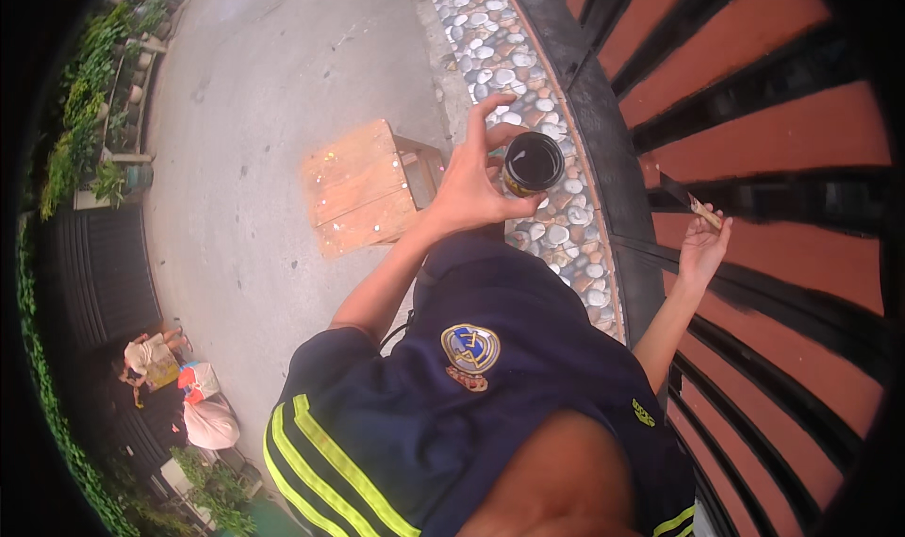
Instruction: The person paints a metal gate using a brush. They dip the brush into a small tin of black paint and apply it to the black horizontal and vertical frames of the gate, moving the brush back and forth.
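My left hand (471,193) is curled around a small open paint can (518,184), fingers on one side and thumb on the other. Glossy black paint (534,160) shows inside it. Off to the right, my right hand (699,252) pinches the light handle of a paintbrush (707,214). Its dark bristles point up and left, at the end of a black bar (782,196) of the fence; whether they touch it I cannot tell.
Reddish-orange panels (745,127) lie between the fence's black bars. A pebble-patterned strip (490,42) runs along its foot. A wooden stool (353,193) stands on the grey pavement (255,84). Across it are potted plants (108,179), a person (151,360) and a pink bag (209,426).
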`<state>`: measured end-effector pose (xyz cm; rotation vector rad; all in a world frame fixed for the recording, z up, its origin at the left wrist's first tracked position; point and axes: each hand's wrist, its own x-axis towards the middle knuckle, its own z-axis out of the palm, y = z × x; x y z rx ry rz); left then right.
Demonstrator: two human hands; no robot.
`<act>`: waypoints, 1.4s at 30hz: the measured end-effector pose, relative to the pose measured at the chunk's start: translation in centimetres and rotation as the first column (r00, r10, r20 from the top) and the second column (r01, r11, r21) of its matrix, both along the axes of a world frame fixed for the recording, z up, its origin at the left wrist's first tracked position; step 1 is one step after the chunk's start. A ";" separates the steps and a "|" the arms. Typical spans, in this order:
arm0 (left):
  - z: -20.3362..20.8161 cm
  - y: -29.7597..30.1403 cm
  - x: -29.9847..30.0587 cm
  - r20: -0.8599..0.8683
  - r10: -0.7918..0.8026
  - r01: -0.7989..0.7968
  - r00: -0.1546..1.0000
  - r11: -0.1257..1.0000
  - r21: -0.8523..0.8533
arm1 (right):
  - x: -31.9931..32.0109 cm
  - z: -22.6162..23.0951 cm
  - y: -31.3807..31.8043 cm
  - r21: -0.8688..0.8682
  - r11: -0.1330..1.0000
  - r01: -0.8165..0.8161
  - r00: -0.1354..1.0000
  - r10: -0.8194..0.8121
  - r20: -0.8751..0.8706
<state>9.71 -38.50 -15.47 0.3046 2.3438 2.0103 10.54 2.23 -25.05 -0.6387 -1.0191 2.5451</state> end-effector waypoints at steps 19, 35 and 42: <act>2.7 8.5 -10.3 -0.170 -0.395 0.420 0.903 0.894 0.154 | 8.2 12.2 -6.6 0.685 0.530 0.500 0.861 -0.387 -0.329; 0.5 0.0 -32.1 -0.279 -0.567 0.611 0.775 0.785 0.104 | -12.4 12.4 -21.5 0.592 0.382 0.709 0.636 -0.709 -0.305; 0.4 -1.5 -39.0 -0.252 -0.610 0.627 0.752 0.779 -0.015 | -18.6 6.8 -26.3 0.614 0.421 0.668 0.659 -0.717 -0.226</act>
